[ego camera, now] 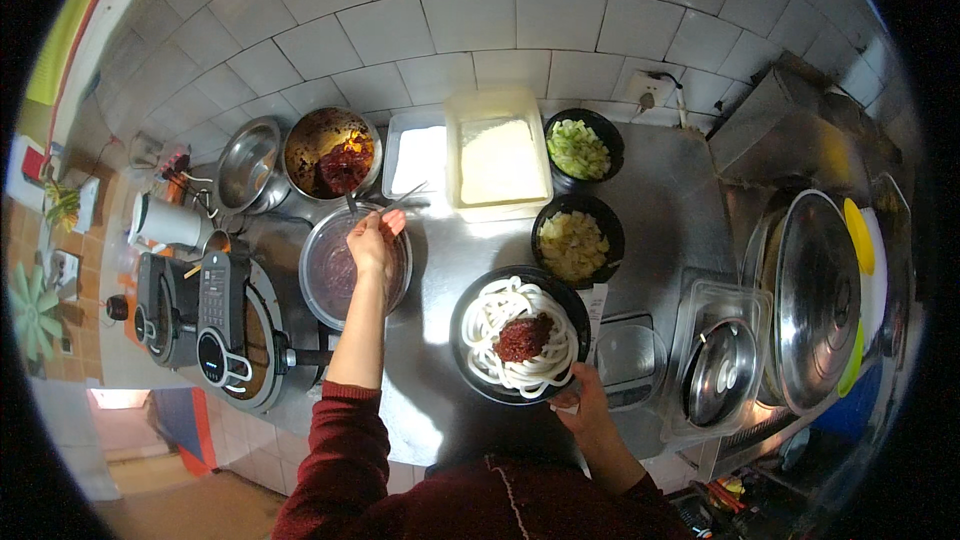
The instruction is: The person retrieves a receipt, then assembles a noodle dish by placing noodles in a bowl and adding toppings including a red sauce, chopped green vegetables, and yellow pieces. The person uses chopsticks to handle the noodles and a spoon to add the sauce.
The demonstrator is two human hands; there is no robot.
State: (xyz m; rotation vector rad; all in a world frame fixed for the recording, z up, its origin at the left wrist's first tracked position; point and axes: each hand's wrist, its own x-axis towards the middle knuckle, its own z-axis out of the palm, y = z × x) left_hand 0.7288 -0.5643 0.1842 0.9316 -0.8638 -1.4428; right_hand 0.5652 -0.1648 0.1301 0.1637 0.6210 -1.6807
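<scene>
My left hand (pixel 373 244) is over a clear round tub (pixel 305 270) with a reddish residue inside. Its fingers are closed around a thin metal utensil (pixel 405 196), whose far end I cannot make out. A dark handle (pixel 351 202) leans out of the steel bowl of red chili paste (pixel 341 165) just beyond that hand. My right hand (pixel 589 401) grips the lower right rim of a black bowl (pixel 459 330). Thick white noodles (pixel 491 315) fill this bowl, topped with a mound of dark red sauce (pixel 523 337).
Black bowls of chopped green vegetable (pixel 577 150) and chopped pale pieces (pixel 574 244) stand behind the noodles. A tub of pale yellow contents (pixel 504 161) adjoins a white-filled container (pixel 418 154). Cookers (pixel 225 330) stand left; a printed slip (pixel 595 315), scale (pixel 630 356) and lidded pan (pixel 814 300) lie right.
</scene>
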